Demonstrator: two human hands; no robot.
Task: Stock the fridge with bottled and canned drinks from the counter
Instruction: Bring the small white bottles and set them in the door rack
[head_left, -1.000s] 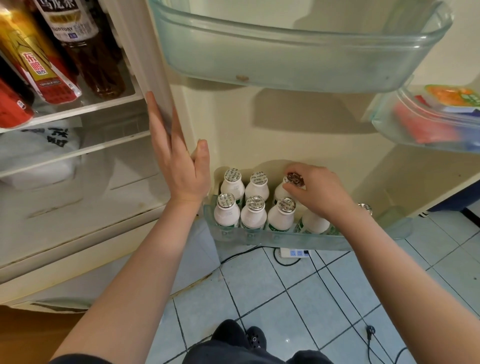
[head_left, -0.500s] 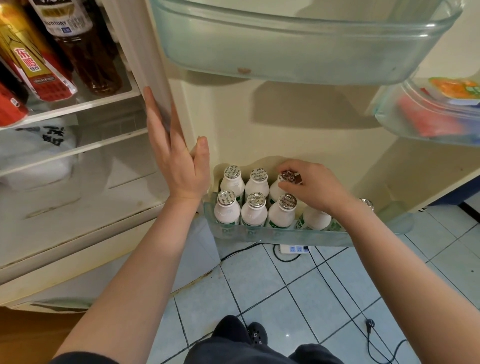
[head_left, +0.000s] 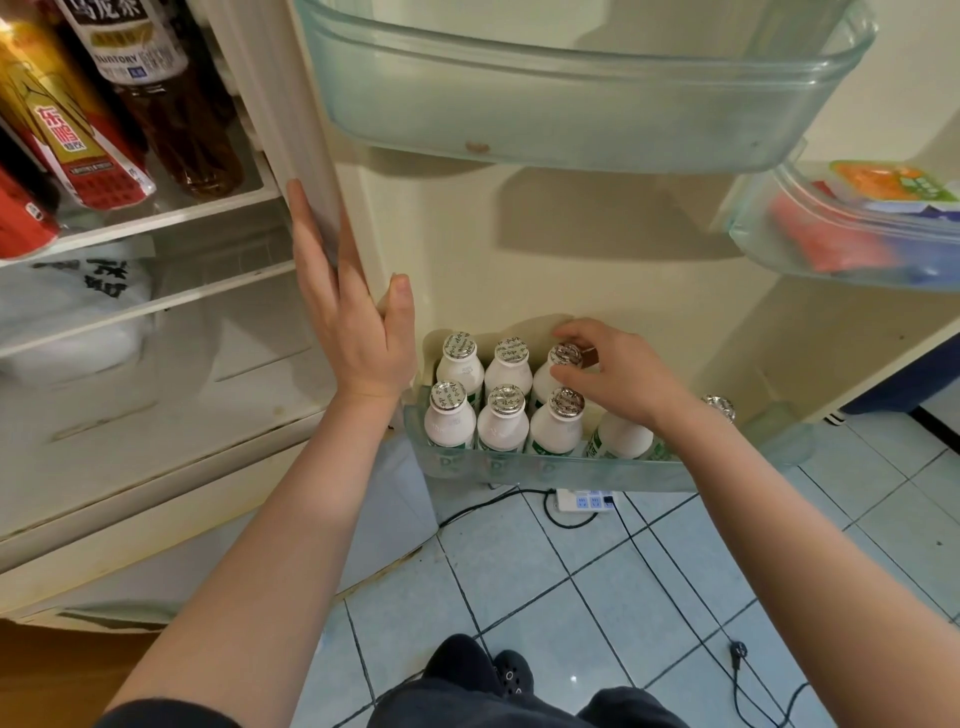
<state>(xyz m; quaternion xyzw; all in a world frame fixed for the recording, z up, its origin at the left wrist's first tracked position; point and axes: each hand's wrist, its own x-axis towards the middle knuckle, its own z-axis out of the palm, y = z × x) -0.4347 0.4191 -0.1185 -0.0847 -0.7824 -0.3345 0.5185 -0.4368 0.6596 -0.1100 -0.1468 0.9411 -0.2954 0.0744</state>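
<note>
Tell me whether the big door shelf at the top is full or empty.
Empty. The top door shelf is clear plastic and nothing shows through its wall, unlike the bottom door shelf, which holds the white bottles.

**Lighting and Image Quality**

Illumination is soft, moderate and greenish. The upper door bin (head_left: 571, 104) casts a broad diffuse shadow on the door liner (head_left: 597, 270) below it. Glare appears at upper left on the bottle labels (head_left: 57, 130). Wide-angle distortion bends straight edges near the frame borders. Central focus is sharp; the periphery is slightly soft.
</note>
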